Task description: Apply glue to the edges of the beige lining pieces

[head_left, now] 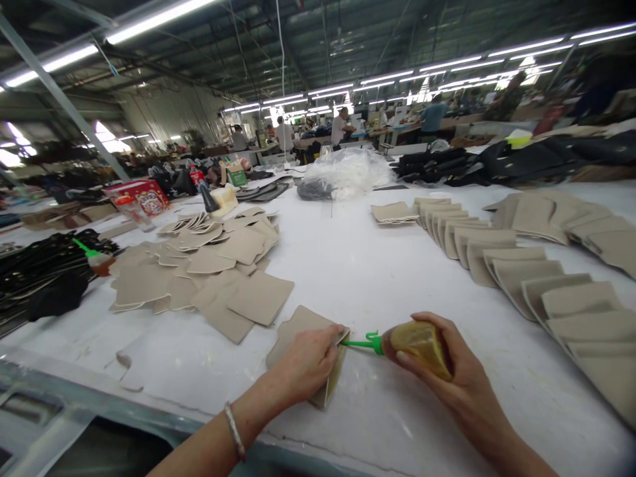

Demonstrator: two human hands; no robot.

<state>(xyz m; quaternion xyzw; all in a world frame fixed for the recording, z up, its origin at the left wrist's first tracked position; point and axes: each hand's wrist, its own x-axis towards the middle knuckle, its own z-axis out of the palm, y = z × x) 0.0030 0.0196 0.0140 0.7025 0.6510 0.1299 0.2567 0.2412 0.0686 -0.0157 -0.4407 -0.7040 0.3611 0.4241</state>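
My left hand [308,361] is closed on a folded tan leather piece [298,326], pinching its top flap up off the white table [358,278]. My right hand [447,371] is wrapped round a yellow glue bottle [422,344]. The bottle's green nozzle [365,343] points left, and its tip touches the edge of the piece under my left fingers. A bracelet sits on my left wrist.
A loose heap of tan pieces [209,271] lies to the left. Overlapping rows of tan pieces [521,271] run along the right. A clear plastic bag [348,172] sits at the back, black parts [44,278] at the far left. Other people work at distant tables.
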